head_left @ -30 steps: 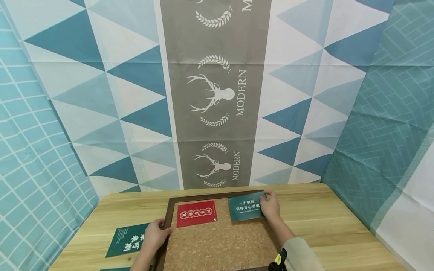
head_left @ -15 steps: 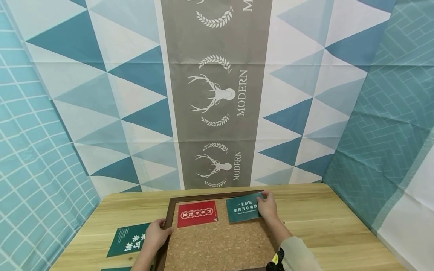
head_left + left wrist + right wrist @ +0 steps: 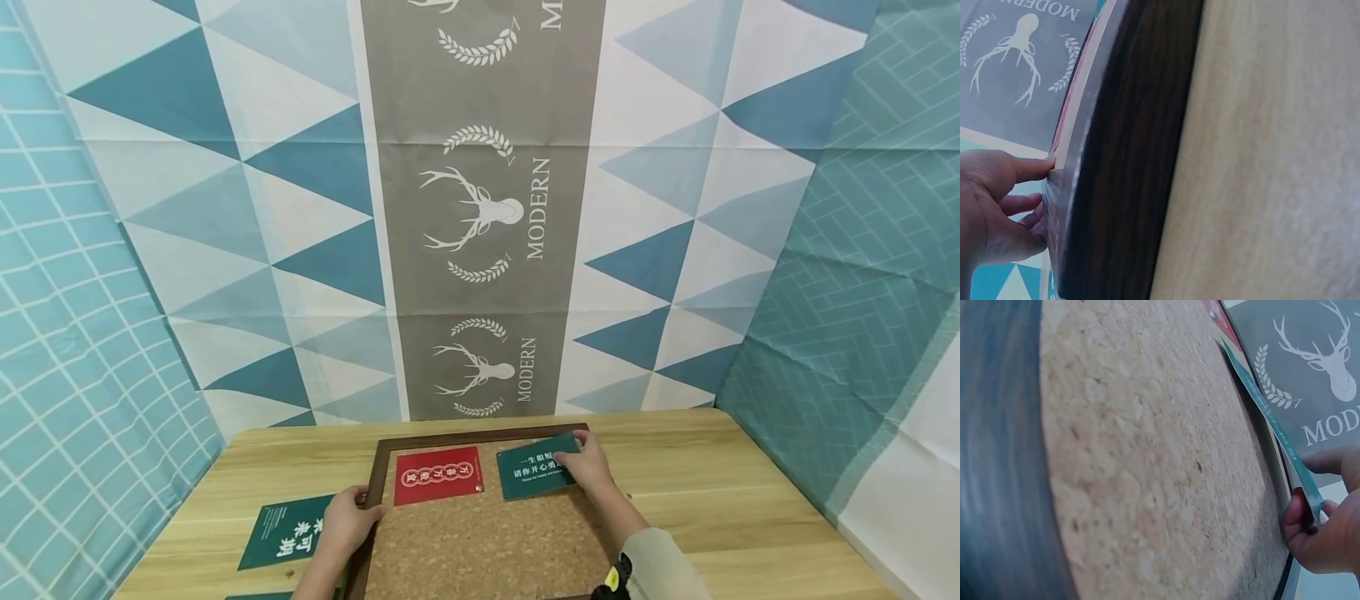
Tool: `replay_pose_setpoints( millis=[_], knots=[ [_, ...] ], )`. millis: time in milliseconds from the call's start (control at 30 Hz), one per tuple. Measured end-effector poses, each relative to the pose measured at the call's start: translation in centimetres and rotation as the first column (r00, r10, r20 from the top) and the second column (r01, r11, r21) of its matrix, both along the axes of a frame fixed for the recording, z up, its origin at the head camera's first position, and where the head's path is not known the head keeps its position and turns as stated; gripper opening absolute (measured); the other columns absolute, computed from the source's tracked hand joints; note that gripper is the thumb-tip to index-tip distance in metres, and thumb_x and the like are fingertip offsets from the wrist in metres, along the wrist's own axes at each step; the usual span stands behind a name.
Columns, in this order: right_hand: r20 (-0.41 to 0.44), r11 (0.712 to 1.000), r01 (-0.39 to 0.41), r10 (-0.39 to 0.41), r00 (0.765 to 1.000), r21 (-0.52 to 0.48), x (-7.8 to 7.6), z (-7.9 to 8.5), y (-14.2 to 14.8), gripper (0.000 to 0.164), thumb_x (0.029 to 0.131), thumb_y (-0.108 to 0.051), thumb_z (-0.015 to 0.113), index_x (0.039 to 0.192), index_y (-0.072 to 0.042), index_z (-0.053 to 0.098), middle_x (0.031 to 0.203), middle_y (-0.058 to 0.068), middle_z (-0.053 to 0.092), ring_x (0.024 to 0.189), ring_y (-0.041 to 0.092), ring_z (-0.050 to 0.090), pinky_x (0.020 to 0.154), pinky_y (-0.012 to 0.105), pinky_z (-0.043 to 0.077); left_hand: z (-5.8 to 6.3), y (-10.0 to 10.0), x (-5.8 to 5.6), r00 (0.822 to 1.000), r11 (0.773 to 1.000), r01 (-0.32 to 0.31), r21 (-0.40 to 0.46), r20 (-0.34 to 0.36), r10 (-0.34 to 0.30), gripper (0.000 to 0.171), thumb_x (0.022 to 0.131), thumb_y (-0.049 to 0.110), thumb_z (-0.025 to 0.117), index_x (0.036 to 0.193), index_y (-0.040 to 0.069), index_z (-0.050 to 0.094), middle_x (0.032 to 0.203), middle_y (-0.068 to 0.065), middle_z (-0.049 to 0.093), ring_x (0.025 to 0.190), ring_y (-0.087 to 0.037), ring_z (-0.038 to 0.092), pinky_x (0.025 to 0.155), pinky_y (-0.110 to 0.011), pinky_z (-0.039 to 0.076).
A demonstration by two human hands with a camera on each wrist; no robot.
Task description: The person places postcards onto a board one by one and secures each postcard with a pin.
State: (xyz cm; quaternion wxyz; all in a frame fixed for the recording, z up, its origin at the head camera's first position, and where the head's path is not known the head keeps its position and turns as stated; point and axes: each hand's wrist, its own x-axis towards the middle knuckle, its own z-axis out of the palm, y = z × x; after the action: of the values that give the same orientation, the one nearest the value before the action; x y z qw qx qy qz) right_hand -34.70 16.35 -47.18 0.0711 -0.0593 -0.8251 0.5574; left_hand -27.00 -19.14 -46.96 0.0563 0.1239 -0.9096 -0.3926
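A cork board (image 3: 480,550) in a dark wooden frame lies on the table. My right hand (image 3: 588,467) pinches a teal card (image 3: 528,471) with white lettering by its right edge, over the board's upper right part. In the right wrist view the teal card (image 3: 1272,428) slants, its held end raised off the cork and its far end close to the surface. My left hand (image 3: 347,529) grips the left side of the frame, its fingers against the frame (image 3: 1129,144) in the left wrist view. A red card (image 3: 438,475) lies at the board's upper left, with a small pin (image 3: 478,488) at its lower right corner.
Another teal card (image 3: 281,533) lies on the wooden table (image 3: 720,500) left of the board, partly behind my left forearm. The edge of one more teal card (image 3: 258,596) shows at the bottom. A patterned wall cloth (image 3: 480,250) hangs behind the table.
My right hand has shifted the teal card a little left, towards the red card. A finger or thumb now reaches further over its face. My left hand stays on the frame.
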Motion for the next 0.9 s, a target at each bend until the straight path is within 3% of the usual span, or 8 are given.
replay_pose_setpoints(
  millis=[100,200,433,633,900],
  knots=[
    [0.025,1.000,-0.021,0.021,0.999,0.004,0.06,0.02,0.03,0.066,0.080,0.000,0.066,0.137,0.008,0.032,0.129,0.035,0.043,0.101,0.038,0.056,0.071,0.036,0.053,0.00,0.02,0.01,1.000,1.000,-0.003,-0.005,-0.003,0.003,0.053,0.080,0.012,0.069,0.120,-0.017,0.049,0.106,-0.031,0.058,0.095,-0.038,0.059,0.082,-0.049,0.051],
    [0.037,0.999,-0.035,0.034,0.999,0.041,0.14,0.07,0.02,0.069,0.078,0.001,0.067,0.137,0.008,0.032,0.128,0.037,0.044,0.103,0.041,0.055,0.071,0.035,0.052,0.04,0.06,0.03,1.000,1.000,-0.005,-0.005,-0.004,0.005,0.053,0.081,0.012,0.069,0.120,-0.018,0.049,0.106,-0.031,0.058,0.095,-0.038,0.058,0.082,-0.049,0.051],
    [0.010,0.986,-0.003,0.001,1.000,0.169,0.16,0.16,-0.18,0.069,0.079,-0.005,0.069,0.136,0.009,0.034,0.128,0.036,0.045,0.114,0.048,0.048,0.088,0.052,0.046,0.08,0.16,0.08,1.000,1.000,-0.006,-0.003,-0.001,0.006,0.053,0.081,0.012,0.069,0.120,-0.018,0.049,0.107,-0.031,0.058,0.097,-0.040,0.058,0.083,-0.050,0.050],
    [-0.014,0.955,0.036,-0.033,0.999,0.294,0.27,0.42,-0.45,0.069,0.081,-0.012,0.071,0.136,0.009,0.036,0.133,0.033,0.045,0.119,0.048,0.046,0.093,0.056,0.044,0.15,0.17,0.17,1.000,1.000,0.002,-0.006,-0.007,-0.002,0.053,0.080,0.011,0.069,0.120,-0.018,0.049,0.106,-0.031,0.058,0.096,-0.039,0.058,0.082,-0.049,0.051],
    [-0.022,0.908,0.030,-0.023,0.999,0.418,0.10,0.10,-0.36,0.066,0.082,-0.017,0.070,0.134,0.010,0.041,0.131,0.031,0.048,0.118,0.047,0.047,0.091,0.056,0.045,0.16,0.20,0.14,1.000,1.000,-0.002,-0.015,-0.007,0.002,0.052,0.080,0.011,0.068,0.119,-0.018,0.050,0.105,-0.031,0.059,0.096,-0.039,0.058,0.082,-0.049,0.050]
  ],
)
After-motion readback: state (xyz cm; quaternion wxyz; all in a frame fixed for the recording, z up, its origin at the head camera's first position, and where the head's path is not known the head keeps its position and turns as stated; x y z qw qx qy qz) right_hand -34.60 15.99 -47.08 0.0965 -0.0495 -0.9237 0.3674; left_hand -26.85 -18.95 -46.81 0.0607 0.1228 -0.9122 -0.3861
